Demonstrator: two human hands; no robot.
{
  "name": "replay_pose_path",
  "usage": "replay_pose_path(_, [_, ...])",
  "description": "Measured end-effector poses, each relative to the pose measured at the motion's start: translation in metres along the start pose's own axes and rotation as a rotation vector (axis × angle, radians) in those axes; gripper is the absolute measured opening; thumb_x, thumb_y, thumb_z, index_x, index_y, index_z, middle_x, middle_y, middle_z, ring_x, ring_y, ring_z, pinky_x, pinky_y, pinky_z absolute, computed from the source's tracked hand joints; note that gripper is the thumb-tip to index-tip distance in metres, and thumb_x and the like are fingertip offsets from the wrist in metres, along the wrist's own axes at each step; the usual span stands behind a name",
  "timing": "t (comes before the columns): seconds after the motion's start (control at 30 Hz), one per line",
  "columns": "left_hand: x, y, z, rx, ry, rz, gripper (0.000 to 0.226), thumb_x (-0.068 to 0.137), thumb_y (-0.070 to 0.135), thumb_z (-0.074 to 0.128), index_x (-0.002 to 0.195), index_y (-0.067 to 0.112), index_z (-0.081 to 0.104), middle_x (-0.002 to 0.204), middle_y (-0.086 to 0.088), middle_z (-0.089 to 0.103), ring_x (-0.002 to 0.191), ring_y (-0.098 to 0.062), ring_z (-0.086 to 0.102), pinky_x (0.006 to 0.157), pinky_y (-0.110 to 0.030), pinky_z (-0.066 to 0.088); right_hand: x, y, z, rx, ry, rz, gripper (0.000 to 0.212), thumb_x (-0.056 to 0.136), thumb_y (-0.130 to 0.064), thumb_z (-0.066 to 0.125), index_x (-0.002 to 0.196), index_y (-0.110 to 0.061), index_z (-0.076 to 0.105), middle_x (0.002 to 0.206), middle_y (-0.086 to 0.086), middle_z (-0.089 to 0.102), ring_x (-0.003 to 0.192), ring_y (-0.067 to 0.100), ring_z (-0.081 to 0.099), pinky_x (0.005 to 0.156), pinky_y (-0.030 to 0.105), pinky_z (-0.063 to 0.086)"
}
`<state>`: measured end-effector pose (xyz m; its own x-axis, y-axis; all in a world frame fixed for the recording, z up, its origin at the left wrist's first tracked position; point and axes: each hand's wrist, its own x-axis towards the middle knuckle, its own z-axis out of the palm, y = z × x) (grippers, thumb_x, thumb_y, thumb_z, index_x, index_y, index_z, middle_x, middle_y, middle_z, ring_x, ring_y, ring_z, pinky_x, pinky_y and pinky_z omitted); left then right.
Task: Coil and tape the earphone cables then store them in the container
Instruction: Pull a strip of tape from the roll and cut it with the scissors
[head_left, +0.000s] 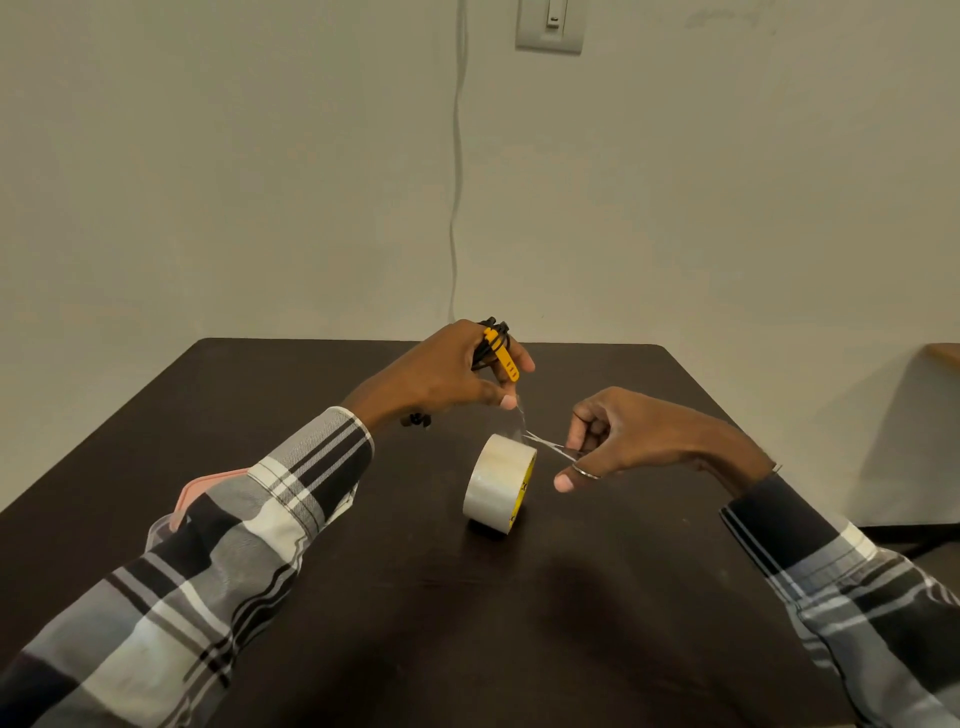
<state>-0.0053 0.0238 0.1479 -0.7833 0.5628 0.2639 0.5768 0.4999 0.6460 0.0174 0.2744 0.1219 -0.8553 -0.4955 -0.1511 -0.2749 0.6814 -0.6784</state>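
The left hand (441, 376) grips coiled black earphones (491, 345) and a tape strip (519, 418); the right hand (623, 439) clasps scissors (550, 446) above the tape roll (498, 483), whose yellow core print is unreadable.

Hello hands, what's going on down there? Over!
Left hand holds coiled earphone cable, pinching a tape strip. Right hand works scissors at the strip above the tape roll. Nothing blocking.

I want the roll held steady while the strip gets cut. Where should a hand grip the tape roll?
Grip the tape roll from above, thumb and fingers across its two flat faces. It stands on edge on the table, so the curved top is free; stay left of the scissors and the pulled strip.
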Motion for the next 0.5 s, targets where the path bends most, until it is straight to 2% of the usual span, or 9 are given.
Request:
replay_pose_path(0.1, [0.0001,0.0004,0.0007,-0.012,-0.004,-0.008,0.03,0.079,0.017,0.081,0.106,0.021,0.07,0.089,0.01,0.068,0.081,0.011,0.06,0.076,-0.016,0.039,-0.0004,-0.0025,-0.004,-0.008,-0.014,0.001,0.046,0.062,-0.048,0.091,0.085,-0.015,0.069,0.067,-0.005,0.068,0.059,0.006,0.06,0.058,0.025,0.049])
replay_pose_path(0.27, [0.0001,0.0027,0.0013,-0.005,-0.008,-0.004,0.031,0.079,0.018,0.081,0.107,0.022,0.07,0.091,0.007,0.068,0.079,0.008,0.06,0.075,-0.014,0.038,0.0033,-0.0072,-0.0057,-0.026,-0.011,-0.014,0.051,0.058,-0.053,0.092,0.085,-0.015,0.069,0.072,0.003,0.07,0.065,0.014,0.061,0.062,0.03,0.049])
replay_pose_path(0.4, [0.0,0.0043,0.0007,0.001,0.0,0.012,0.03,0.08,0.016,0.08,0.108,0.018,0.07,0.087,0.009,0.065,0.069,0.014,0.057,0.065,-0.002,0.038,0.0052,-0.0078,-0.0076,-0.023,-0.002,-0.026,0.051,0.055,-0.052,0.094,0.081,-0.015,0.07,0.077,0.013,0.072,0.065,0.017,0.062,0.061,0.031,0.05])
replay_pose_path(0.5, [-0.0002,0.0046,-0.0001,0.0,0.002,0.022,0.031,0.08,0.015,0.08,0.109,0.016,0.07,0.085,0.01,0.064,0.066,0.016,0.056,0.064,0.001,0.037,0.0054,-0.0082,-0.0102,-0.012,-0.006,-0.03,0.045,0.058,-0.044,0.095,0.081,-0.014,0.07,0.075,0.015,0.072,0.064,0.018,0.062,0.061,0.03,0.051])
